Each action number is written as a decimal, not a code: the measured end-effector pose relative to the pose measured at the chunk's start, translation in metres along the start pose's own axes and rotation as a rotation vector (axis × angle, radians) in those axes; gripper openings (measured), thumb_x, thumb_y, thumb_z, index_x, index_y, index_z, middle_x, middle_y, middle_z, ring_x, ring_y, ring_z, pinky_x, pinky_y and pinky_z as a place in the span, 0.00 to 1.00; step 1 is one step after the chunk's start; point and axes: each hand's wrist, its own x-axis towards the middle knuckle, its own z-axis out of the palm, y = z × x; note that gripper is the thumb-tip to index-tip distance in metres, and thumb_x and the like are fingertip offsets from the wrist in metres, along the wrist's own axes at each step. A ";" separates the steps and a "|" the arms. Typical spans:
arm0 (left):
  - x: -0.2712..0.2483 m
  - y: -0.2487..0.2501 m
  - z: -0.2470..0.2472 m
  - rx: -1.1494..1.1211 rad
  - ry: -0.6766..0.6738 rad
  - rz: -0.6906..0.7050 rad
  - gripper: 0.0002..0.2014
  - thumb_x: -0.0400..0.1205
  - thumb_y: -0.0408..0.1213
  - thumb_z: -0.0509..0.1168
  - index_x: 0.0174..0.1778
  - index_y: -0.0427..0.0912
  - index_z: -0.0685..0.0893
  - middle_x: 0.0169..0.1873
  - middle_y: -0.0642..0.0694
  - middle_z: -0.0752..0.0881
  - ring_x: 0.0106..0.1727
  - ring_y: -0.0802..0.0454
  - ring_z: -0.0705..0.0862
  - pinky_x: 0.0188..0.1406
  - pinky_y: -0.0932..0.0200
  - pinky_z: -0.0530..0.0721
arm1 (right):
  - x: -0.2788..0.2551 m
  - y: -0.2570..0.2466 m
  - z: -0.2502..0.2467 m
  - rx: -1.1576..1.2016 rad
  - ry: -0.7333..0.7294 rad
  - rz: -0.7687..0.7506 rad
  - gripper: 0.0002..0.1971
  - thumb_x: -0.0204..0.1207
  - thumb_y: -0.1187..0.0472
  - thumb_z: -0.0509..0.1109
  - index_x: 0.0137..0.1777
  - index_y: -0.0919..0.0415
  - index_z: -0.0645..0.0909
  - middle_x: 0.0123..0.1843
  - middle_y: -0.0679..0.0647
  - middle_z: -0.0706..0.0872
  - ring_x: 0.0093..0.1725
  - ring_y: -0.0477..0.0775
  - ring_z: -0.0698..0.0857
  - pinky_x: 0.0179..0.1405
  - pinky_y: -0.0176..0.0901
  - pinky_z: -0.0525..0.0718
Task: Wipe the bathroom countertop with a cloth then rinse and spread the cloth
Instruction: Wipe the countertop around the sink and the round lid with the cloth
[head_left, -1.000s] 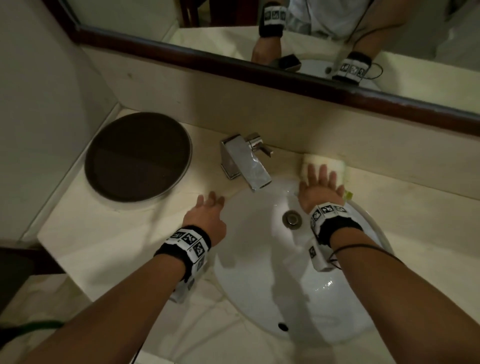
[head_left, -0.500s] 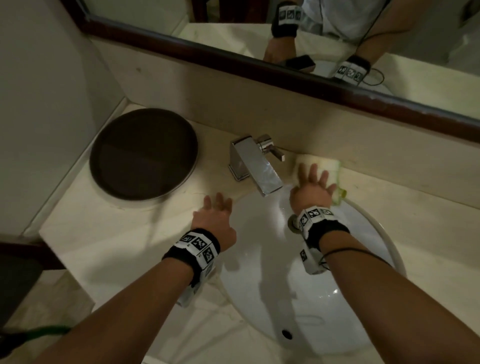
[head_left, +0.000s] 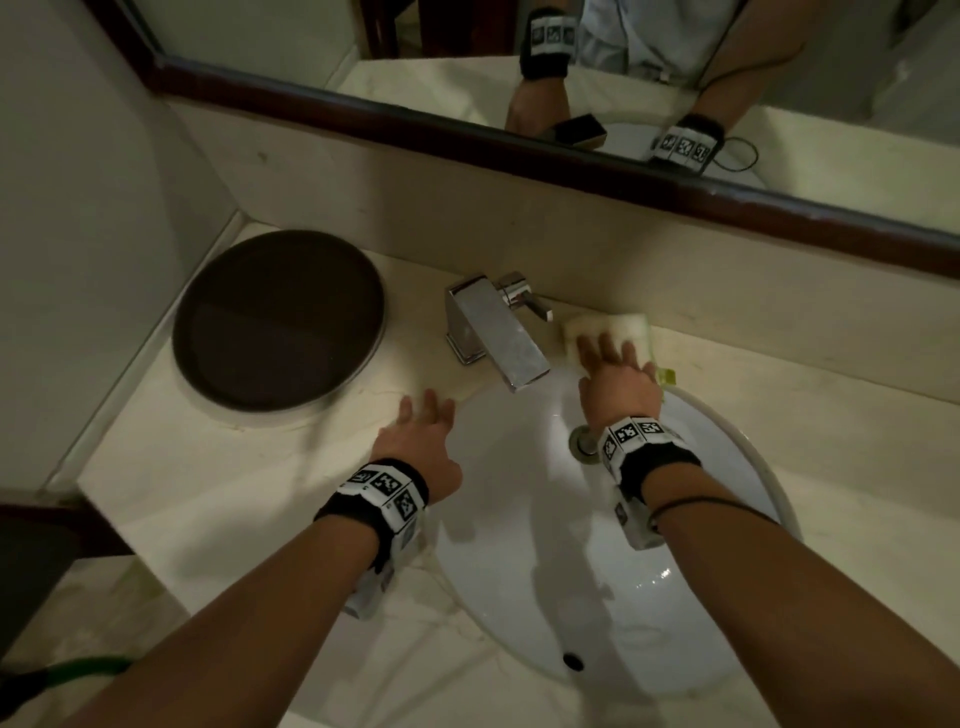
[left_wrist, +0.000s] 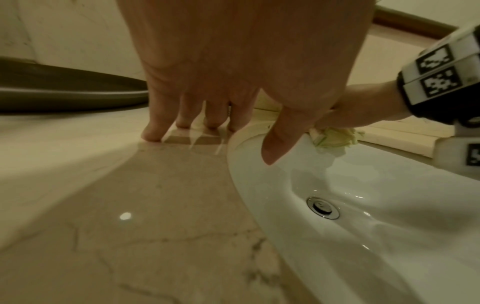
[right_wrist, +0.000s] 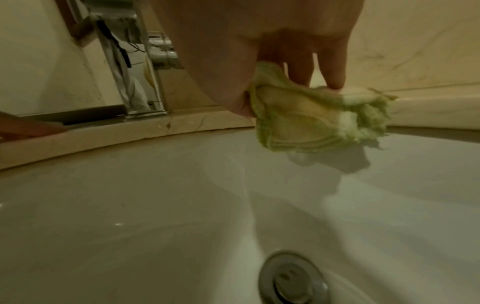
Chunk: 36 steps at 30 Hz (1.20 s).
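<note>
A pale yellow-green cloth (head_left: 615, 323) lies on the cream marble countertop (head_left: 208, 493) behind the basin, just right of the faucet (head_left: 498, 332). My right hand (head_left: 608, 356) presses on it with fingers stretched forward. In the right wrist view the cloth (right_wrist: 311, 119) bunches under my palm and hangs over the basin's rim. My left hand (head_left: 426, 410) is open, fingertips (left_wrist: 153, 133) resting on the countertop at the basin's left rim. From the left wrist view the cloth (left_wrist: 335, 137) shows under the right hand.
A white oval basin (head_left: 597, 597) with a chrome drain (head_left: 582, 441) lies under both wrists. A dark round tray (head_left: 278, 319) sits at the back left. A wood-framed mirror (head_left: 467, 62) runs above the backsplash. A wall closes the left side.
My right hand has slid the cloth leftward along the back of the counter, closer to the faucet. The left hand has stayed at the basin's left rim.
</note>
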 end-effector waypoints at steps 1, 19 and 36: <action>0.000 0.000 -0.001 -0.001 -0.001 -0.001 0.42 0.79 0.47 0.60 0.85 0.52 0.43 0.85 0.48 0.39 0.85 0.40 0.42 0.79 0.39 0.63 | -0.005 0.008 -0.002 -0.001 0.030 0.003 0.29 0.84 0.56 0.57 0.84 0.41 0.53 0.86 0.49 0.56 0.84 0.60 0.57 0.80 0.63 0.62; -0.009 -0.007 0.011 -0.045 0.047 0.019 0.43 0.80 0.46 0.63 0.85 0.53 0.42 0.84 0.51 0.36 0.85 0.46 0.38 0.83 0.43 0.52 | -0.008 0.037 0.012 -0.085 0.138 0.050 0.30 0.74 0.63 0.62 0.77 0.51 0.61 0.76 0.56 0.67 0.72 0.64 0.69 0.64 0.61 0.75; -0.068 -0.016 0.019 -0.356 0.288 -0.141 0.21 0.83 0.39 0.62 0.73 0.54 0.77 0.70 0.53 0.80 0.70 0.51 0.78 0.70 0.62 0.71 | -0.092 -0.007 -0.008 0.262 0.098 -0.248 0.26 0.79 0.54 0.62 0.78 0.45 0.67 0.61 0.57 0.85 0.49 0.65 0.87 0.45 0.51 0.83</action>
